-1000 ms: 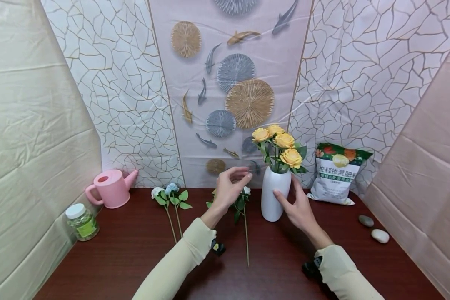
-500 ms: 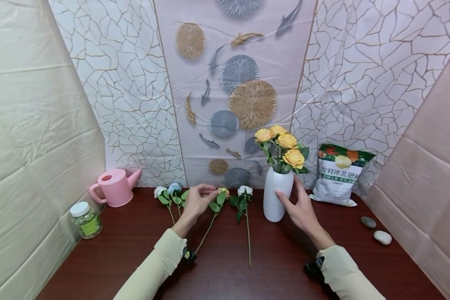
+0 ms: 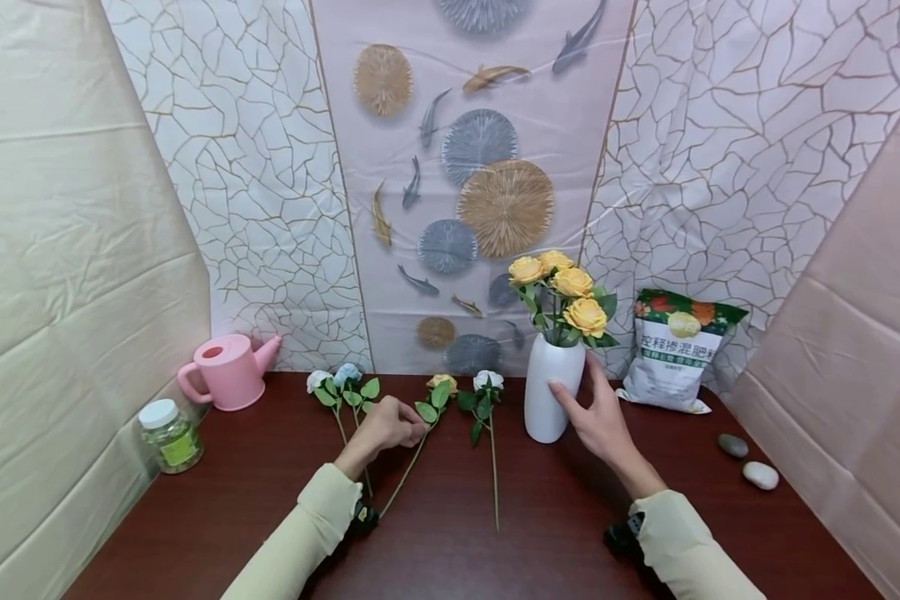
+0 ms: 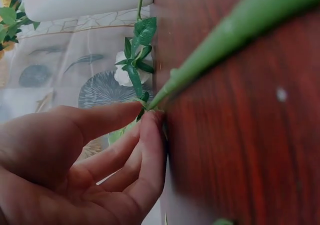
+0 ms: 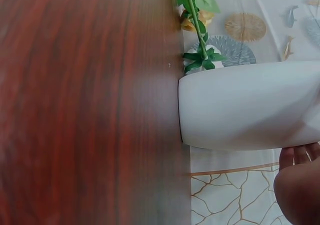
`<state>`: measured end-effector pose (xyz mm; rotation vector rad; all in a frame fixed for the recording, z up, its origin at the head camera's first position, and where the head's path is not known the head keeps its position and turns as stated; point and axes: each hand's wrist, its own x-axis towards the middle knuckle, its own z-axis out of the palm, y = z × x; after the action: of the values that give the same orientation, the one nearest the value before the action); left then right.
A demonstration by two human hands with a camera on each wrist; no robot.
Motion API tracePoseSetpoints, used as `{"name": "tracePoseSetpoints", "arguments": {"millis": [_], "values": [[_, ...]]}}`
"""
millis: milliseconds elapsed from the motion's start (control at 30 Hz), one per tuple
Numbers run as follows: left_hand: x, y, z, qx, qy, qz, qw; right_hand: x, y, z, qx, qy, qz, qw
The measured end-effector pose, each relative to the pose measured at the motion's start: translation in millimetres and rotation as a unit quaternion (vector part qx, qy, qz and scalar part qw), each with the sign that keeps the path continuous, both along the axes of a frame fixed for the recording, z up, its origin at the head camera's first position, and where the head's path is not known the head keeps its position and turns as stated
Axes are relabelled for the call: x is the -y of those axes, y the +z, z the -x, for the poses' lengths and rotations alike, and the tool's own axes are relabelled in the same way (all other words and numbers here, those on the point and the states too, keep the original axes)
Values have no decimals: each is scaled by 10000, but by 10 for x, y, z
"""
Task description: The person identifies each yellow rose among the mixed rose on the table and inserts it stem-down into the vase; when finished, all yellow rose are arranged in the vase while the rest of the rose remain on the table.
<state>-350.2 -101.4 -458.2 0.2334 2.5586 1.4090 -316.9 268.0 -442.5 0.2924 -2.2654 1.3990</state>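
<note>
My left hand [image 3: 388, 427] is low over the table, left of a yellow rose [image 3: 442, 382]. In the left wrist view, its thumb and fingertips pinch the rose's green stem [image 4: 215, 47] just above the wood. The yellow bloom and its leaves lie beyond the fingers. My right hand [image 3: 603, 417] holds the side of a white vase [image 3: 549, 398], thumb across the front and fingers round the right side. Upright in the vase stand several yellow roses [image 3: 572, 283]. Between the hands, a white rose [image 3: 487, 381] lies with its stem toward me.
Left of my left hand lie another white rose [image 3: 317, 381] and a blue rose [image 3: 347, 374], their stems partly hidden by it. Farther left are a pink watering can [image 3: 232, 377] and a lidded jar [image 3: 171, 440]. A fertilizer bag [image 3: 671, 354] and two stones [image 3: 761, 476] are on the right.
My left hand has moved left and down from near the vase, past the yellow rose's bloom, to its stem, which it now pinches. My right hand stays on the vase.
</note>
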Motion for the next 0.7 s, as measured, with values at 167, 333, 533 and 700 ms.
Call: {"name": "tracePoseSetpoints", "arguments": {"millis": [167, 333, 533, 700], "values": [[-13, 6, -19, 102, -135, 134, 9998, 9, 8, 11, -30, 60, 2, 10000], [-20, 4, -23, 193, -336, -77, 9992, 2, 3, 14, -14, 34, -21, 10000], [-12, 30, 22, 620, -510, -1144, 9902, -9, -1, 11, -14, -30, -41, 10000], [-25, 74, 40, 559, -573, -1810, 9802, -6, -3, 5, -35, -19, -21, 10000]]}}
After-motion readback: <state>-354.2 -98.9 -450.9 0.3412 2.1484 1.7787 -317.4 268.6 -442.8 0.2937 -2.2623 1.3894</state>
